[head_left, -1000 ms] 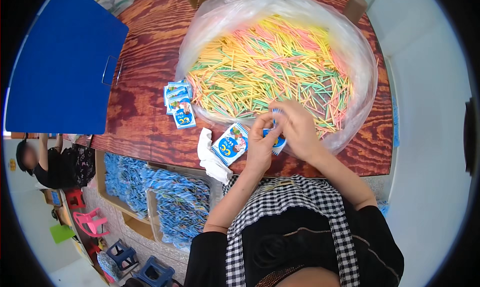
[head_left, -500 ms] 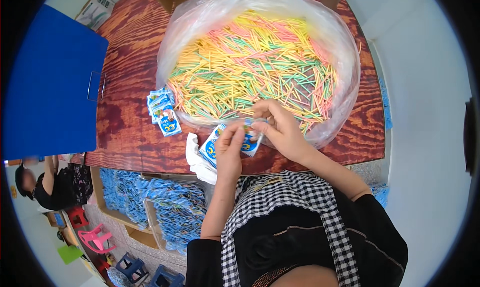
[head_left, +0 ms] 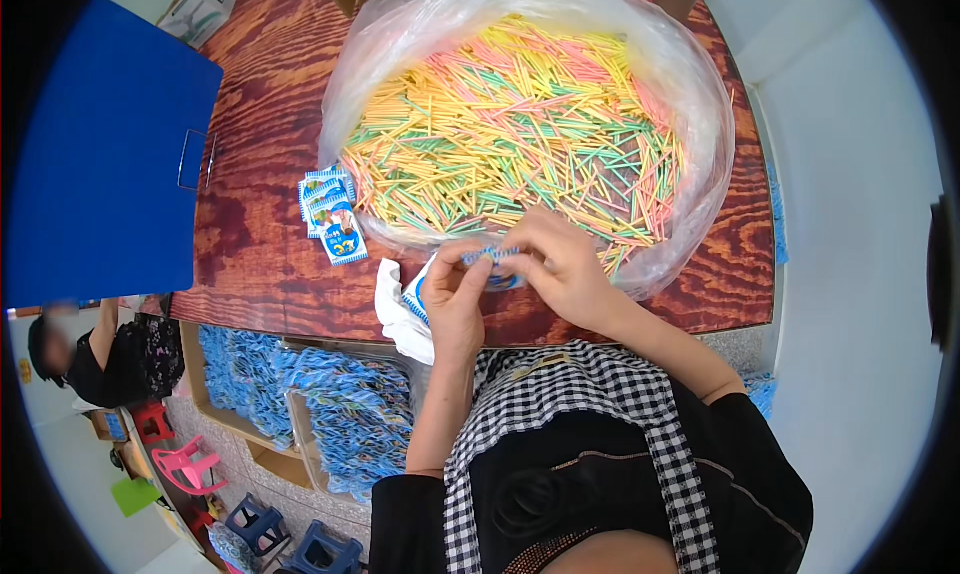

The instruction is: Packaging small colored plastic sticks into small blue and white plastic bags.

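My left hand (head_left: 455, 296) and my right hand (head_left: 563, 272) meet at the near edge of a big clear plastic bag (head_left: 700, 124). Between their fingertips they pinch a small blue-and-white sachet (head_left: 488, 256), partly covered by the fingers. The wide-open bag holds a heap of thin pink, yellow and green sticks (head_left: 500, 139). Partly behind my left hand lie another blue-and-white packet (head_left: 415, 296) and a crumpled white tissue (head_left: 398, 324). A small stack of similar packets (head_left: 338, 232) rests left of the bag.
The wood-grain table (head_left: 260, 174) carries a blue panel (head_left: 110, 154) with a wire handle on the left. Below its near edge stand boxes heaped with blue packets (head_left: 350, 414). Another person (head_left: 100, 359) is at far left, above stools (head_left: 255, 524) and a pink chair (head_left: 187, 466).
Both hands have closed in on the sachet, which has turned so that less of its printed face shows. My right hand has shifted slightly down and its fingers have curled in.
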A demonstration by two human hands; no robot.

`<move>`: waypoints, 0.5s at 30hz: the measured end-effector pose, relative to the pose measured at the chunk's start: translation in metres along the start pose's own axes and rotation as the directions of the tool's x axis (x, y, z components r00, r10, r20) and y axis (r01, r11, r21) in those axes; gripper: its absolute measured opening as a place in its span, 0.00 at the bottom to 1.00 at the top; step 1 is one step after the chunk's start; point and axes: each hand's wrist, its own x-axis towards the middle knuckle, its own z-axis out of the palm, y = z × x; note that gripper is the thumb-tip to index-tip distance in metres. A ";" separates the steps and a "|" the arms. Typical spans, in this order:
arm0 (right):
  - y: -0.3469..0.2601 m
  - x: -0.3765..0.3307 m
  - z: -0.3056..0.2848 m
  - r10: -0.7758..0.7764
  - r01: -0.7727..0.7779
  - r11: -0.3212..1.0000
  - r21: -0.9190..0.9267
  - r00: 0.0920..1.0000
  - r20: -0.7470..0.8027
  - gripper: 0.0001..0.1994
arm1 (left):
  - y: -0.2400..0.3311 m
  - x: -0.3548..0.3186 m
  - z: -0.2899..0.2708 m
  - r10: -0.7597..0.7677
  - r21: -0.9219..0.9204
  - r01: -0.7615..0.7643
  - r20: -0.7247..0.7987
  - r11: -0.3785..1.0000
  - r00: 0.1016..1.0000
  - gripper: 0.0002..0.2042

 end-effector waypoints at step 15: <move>-0.015 0.005 0.004 -0.362 0.367 0.846 -0.387 0.928 0.090 0.05 | 0.011 0.005 -0.010 0.233 0.354 -0.264 0.128 0.897 0.964 0.06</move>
